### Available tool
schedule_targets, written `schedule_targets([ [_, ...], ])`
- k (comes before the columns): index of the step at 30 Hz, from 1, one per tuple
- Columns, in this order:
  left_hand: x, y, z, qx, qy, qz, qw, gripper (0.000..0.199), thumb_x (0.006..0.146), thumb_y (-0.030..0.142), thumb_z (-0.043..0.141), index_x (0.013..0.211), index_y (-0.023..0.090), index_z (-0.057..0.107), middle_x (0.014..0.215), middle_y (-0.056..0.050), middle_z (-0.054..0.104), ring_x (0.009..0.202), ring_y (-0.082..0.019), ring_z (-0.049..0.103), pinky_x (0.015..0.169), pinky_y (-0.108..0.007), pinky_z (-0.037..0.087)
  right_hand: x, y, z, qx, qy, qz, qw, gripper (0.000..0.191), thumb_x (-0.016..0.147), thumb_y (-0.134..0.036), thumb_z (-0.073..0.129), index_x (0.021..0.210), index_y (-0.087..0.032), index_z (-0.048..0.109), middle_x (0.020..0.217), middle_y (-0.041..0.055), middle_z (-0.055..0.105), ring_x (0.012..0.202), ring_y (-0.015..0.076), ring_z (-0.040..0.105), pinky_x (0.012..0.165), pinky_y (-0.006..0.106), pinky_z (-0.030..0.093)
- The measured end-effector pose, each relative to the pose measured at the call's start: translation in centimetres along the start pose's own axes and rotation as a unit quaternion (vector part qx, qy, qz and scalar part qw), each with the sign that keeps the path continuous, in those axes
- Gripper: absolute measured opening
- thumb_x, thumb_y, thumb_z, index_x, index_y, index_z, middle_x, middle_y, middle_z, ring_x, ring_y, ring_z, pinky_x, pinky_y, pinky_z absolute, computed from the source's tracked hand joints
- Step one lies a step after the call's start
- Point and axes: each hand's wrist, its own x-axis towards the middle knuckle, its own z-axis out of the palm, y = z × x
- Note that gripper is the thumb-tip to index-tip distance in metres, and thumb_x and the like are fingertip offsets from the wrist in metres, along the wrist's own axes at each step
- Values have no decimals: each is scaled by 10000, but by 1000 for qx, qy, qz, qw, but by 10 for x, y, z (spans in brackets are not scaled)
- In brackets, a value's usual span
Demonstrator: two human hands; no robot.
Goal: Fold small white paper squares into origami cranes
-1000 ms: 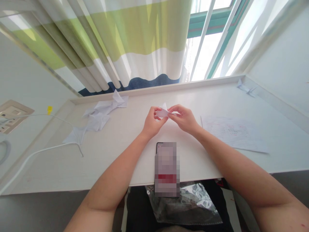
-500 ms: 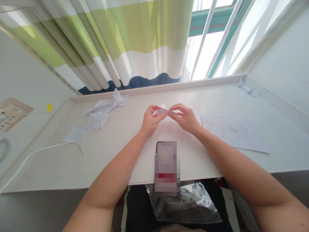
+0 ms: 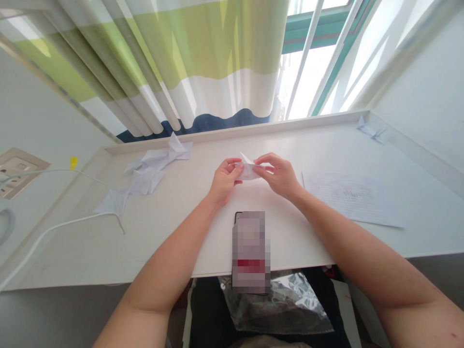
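A small piece of folded white paper point(image 3: 248, 171) is held up between my hands over the middle of the desk, one pointed flap standing up from it. My left hand point(image 3: 225, 180) pinches its left side, thumb on the near face. On the right side, the thumb and fingertips of my right hand point(image 3: 278, 175) are closed on its edge. My fingers hide both ends of the paper. Below the hands a phone point(image 3: 251, 251), its screen blurred out, lies across the desk's front edge.
Several folded white papers point(image 3: 147, 176) lie at the left of the desk point(image 3: 174, 246), beside a white cable point(image 3: 72, 223). Printed sheets point(image 3: 357, 198) lie on the right, with another folded paper point(image 3: 371, 131) in the far corner. A clear plastic bag point(image 3: 286, 309) rests below the front edge.
The paper has turned in my hands, so more of its near face shows and its flap points higher. My left thumb has shifted up along it.
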Motion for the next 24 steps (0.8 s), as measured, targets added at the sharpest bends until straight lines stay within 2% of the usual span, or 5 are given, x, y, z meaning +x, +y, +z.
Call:
schedule_targets([
  [8,-2,1,8,-67,5,-24,997,415,762,326,1000,929,219,635,784,39,682,680,-85,624,613,-196,471,-1,-2,3,-3,-24,8,1000,330,893,-585,830,964,-279,730,1057,38,744,1054,249,716,999,548,641],
  [13,-3,1,9,-59,-10,-67,996,376,789,354,976,935,196,668,825,17,720,700,-88,649,619,-203,468,-2,-3,2,-31,-42,13,999,324,910,-581,806,995,-280,724,1084,43,758,1077,256,713,998,546,627],
  [17,-8,2,9,-15,-35,-50,998,362,842,441,914,987,190,697,887,0,744,740,-99,661,710,-242,524,-1,-4,0,-58,-34,-2,998,333,917,-578,793,1008,-269,711,1077,53,770,1056,264,719,965,526,624],
  [21,-11,-2,9,66,-54,-10,996,431,827,402,921,1118,200,676,1076,-59,810,910,-164,734,845,-321,574,0,-4,1,-68,-22,-15,997,344,921,-592,781,970,-260,701,1039,55,777,1004,258,724,933,502,626],
  [24,-10,-7,7,129,-51,31,990,405,852,430,900,1070,185,661,1091,-90,815,929,-195,755,889,-373,592,0,-4,1,-65,-20,-13,998,334,913,-580,787,944,-259,701,1013,52,782,989,255,728,939,505,628],
])
